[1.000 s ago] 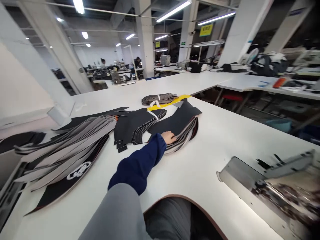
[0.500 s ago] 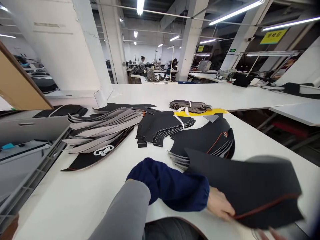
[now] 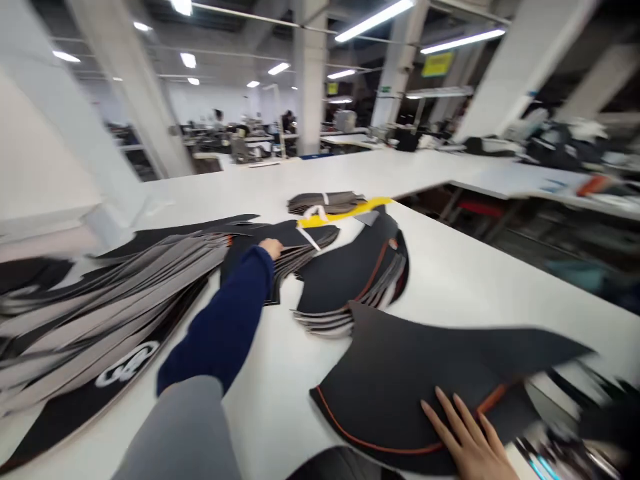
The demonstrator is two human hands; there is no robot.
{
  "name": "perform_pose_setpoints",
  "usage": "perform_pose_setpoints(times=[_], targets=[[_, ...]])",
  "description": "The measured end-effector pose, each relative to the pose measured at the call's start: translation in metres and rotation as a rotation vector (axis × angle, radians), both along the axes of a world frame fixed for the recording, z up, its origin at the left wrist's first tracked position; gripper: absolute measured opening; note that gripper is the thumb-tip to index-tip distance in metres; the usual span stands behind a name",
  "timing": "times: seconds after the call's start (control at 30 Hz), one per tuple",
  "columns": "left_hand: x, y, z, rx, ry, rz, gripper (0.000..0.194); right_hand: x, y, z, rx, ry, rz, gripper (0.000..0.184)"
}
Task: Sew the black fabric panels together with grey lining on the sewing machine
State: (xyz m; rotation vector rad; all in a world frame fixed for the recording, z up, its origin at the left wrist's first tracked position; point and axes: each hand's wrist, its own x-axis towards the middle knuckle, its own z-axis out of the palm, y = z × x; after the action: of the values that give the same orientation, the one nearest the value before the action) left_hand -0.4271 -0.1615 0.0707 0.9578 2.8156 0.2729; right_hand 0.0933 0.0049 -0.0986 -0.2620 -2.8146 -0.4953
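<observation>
My right hand (image 3: 470,437) lies flat with fingers spread on a large black fabric panel (image 3: 400,373) with orange piping along its curved lower edge. Farther off, my left hand (image 3: 271,249), below a navy sleeve cover, is closed at the edge of a top black piece in a stack of cut pieces (image 3: 300,235); its fingertips are partly hidden. A white strip (image 3: 309,239) lies across that stack. Beside it is a pile of black panels (image 3: 340,273) with orange trim and grey undersides, its near end close to the large panel.
Long grey-backed pieces (image 3: 135,293) fan out at left, above a black piece with a white logo (image 3: 127,363). A tied bundle (image 3: 325,200) sits at the back by a yellow strip (image 3: 345,212). Blurred dark items (image 3: 590,413) lie at lower right. The white table (image 3: 450,267) has an edge at right.
My left hand has left the large panel and reached forward to the stack of black pieces. The large panel has turned, and my right hand now rests on it. The view has swung right.
</observation>
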Motion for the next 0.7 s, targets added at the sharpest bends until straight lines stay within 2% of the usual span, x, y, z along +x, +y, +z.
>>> perform_pose_setpoints(times=[0.07,0.13,0.17,0.2,0.27,0.3,0.37,0.43,0.5,0.53,0.57,0.63,0.67,0.7], targets=[[0.004,0.005,0.010,0.011,0.005,-0.043,0.015,0.009,-0.009,0.015,-0.010,-0.066,-0.074,0.106],[0.016,0.014,0.024,0.062,-0.005,-0.131,0.028,0.019,-0.016,0.028,-0.028,-0.139,-0.135,0.099],[0.025,0.018,0.032,0.164,-0.046,-0.185,0.035,0.025,-0.019,0.032,-0.049,-0.167,-0.179,0.095],[0.038,0.021,0.041,0.401,-0.174,-0.220,0.036,0.031,-0.024,0.036,-0.073,-0.192,-0.207,0.090],[0.072,0.022,0.057,0.750,-0.480,-0.315,0.042,0.042,-0.037,0.040,-0.130,-0.224,-0.237,0.081],[0.093,0.021,0.063,0.873,-0.595,-0.342,0.046,0.047,-0.045,0.041,-0.161,-0.237,-0.239,0.078],[0.137,0.019,0.064,0.966,-0.755,-0.368,0.053,0.052,-0.060,0.041,-0.220,-0.256,-0.227,0.074],[0.177,0.020,0.047,0.874,-0.902,-0.384,0.060,0.049,-0.072,0.040,-0.277,-0.257,-0.205,0.071],[0.209,0.027,0.014,0.600,-1.018,-0.474,0.066,0.039,-0.077,0.041,-0.343,-0.225,-0.186,0.067],[0.221,0.032,-0.004,0.407,-1.022,-0.571,0.065,0.034,-0.077,0.042,-0.385,-0.202,-0.176,0.064],[0.231,0.039,-0.022,0.191,-0.960,-0.699,0.060,0.030,-0.076,0.044,-0.431,-0.177,-0.160,0.059],[0.247,0.058,-0.050,-0.185,-0.678,-0.967,0.044,0.033,-0.073,0.046,-0.498,-0.123,-0.137,0.046],[0.256,0.070,-0.058,-0.277,-0.498,-1.066,0.037,0.042,-0.071,0.044,-0.501,-0.090,-0.143,0.042],[0.266,0.082,-0.063,-0.295,-0.333,-1.135,0.035,0.056,-0.069,0.041,-0.476,-0.049,-0.170,0.039]])
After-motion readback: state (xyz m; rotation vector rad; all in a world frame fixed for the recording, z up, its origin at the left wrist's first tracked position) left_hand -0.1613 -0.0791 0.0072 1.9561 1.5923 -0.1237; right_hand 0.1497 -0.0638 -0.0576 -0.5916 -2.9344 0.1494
